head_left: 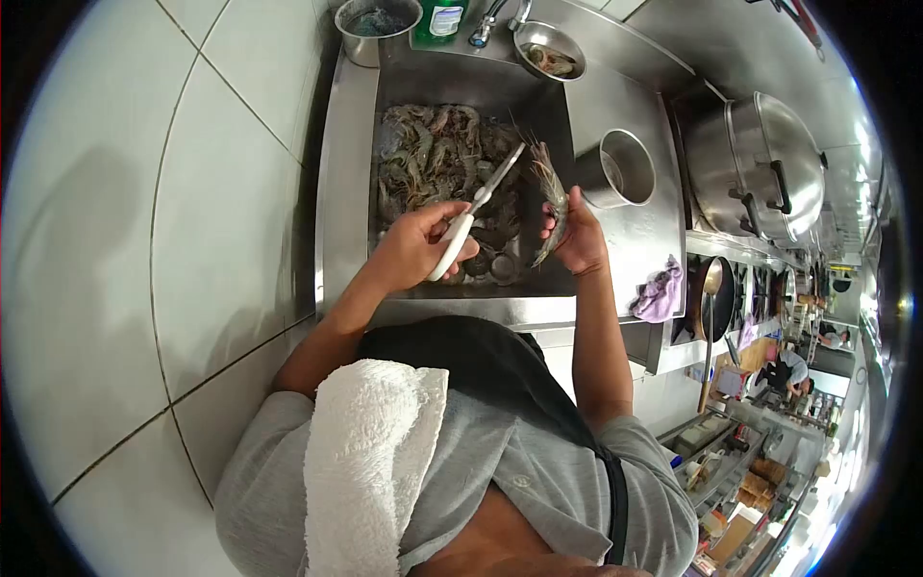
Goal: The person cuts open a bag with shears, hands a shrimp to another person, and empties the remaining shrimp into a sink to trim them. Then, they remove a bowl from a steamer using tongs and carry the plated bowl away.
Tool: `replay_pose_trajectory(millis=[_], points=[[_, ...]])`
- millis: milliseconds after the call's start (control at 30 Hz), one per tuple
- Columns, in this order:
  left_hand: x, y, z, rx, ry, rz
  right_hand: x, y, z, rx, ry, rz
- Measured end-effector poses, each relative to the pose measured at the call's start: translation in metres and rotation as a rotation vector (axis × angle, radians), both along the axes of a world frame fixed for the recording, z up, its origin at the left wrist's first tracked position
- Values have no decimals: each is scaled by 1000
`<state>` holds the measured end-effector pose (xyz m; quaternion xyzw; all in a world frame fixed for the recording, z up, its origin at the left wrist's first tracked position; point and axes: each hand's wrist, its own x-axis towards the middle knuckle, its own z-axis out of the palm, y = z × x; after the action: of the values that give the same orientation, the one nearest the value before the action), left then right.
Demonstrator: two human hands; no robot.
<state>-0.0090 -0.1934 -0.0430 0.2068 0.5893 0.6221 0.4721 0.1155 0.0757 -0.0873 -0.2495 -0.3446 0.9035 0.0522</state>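
Note:
My left hand grips a pair of scissors by the white handles, the blades pointing up and to the right. Beside the blade tips, a whole raw shrimp with long feelers hangs from my right hand, pinched between thumb and fingers, head up. The blades look apart from the shrimp. Below both hands, a heap of grey raw shrimp fills much of the steel sink.
A steel pot and a bowl of shrimp pieces stand right of the sink. Another pot, a green bottle and a faucet line the back. Rightward are a purple cloth, a large lidded pot and a distant co-worker.

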Motion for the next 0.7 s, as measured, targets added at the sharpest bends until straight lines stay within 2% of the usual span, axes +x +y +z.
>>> replay_pose_trajectory(millis=[167,233,333,433,700], points=[[11,-4,-3,109,535,-26,-6,-17,15,198,-24,3],[14,-5,-6,6,522,-85,-12,-32,27,345,-34,-87],[23,1,-20,88,656,62,-17,-42,30,642,-61,-127],[21,3,-37,-24,735,75,-18,-44,19,884,-33,-139],[16,6,-48,-76,718,76,-18,-47,3,1218,-126,-228]])
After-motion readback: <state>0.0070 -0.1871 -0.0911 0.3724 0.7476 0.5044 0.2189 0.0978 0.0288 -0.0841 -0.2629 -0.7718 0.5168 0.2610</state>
